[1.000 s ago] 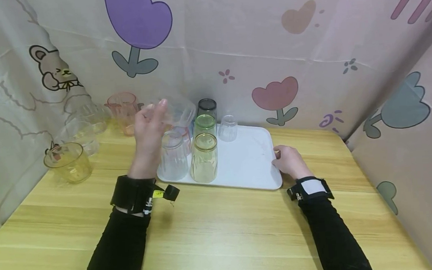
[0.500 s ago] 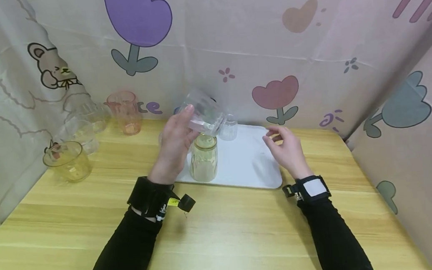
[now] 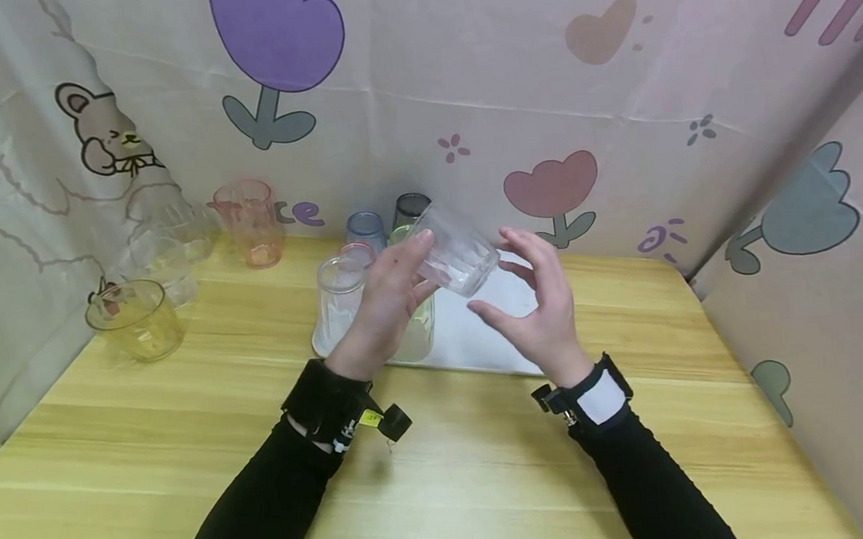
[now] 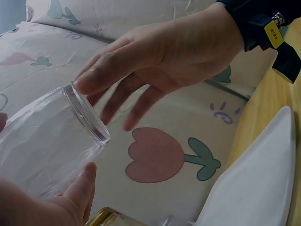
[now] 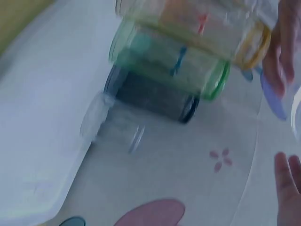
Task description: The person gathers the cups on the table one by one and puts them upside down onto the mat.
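My left hand [image 3: 411, 273] grips a clear ribbed glass [image 3: 457, 259] and holds it tilted above the white tray [image 3: 482, 345]. In the left wrist view the glass [image 4: 44, 141] lies on its side, and my right hand [image 4: 160, 61] has a fingertip at its rim. My right hand [image 3: 515, 276] is spread open just right of the glass, holding nothing. On the tray stand a clear glass [image 3: 339, 303], a pink-rimmed one [image 3: 358, 253], a blue one [image 3: 365, 227], a dark one [image 3: 410, 207] and a yellowish one [image 3: 424, 330], which is partly hidden by my left hand.
Off the tray, at the table's back left, stand a pink cup [image 3: 250, 221], a yellow cup [image 3: 134, 320] and two clear cups [image 3: 164, 270]. Patterned cloth walls close in the back and both sides. The right wrist view shows the tray [image 5: 42, 117] with a green cup [image 5: 174, 61].
My left hand carried the clear glass from the back left to over the tray's middle and tilted it. My right hand left the tray's edge and rose to the glass.
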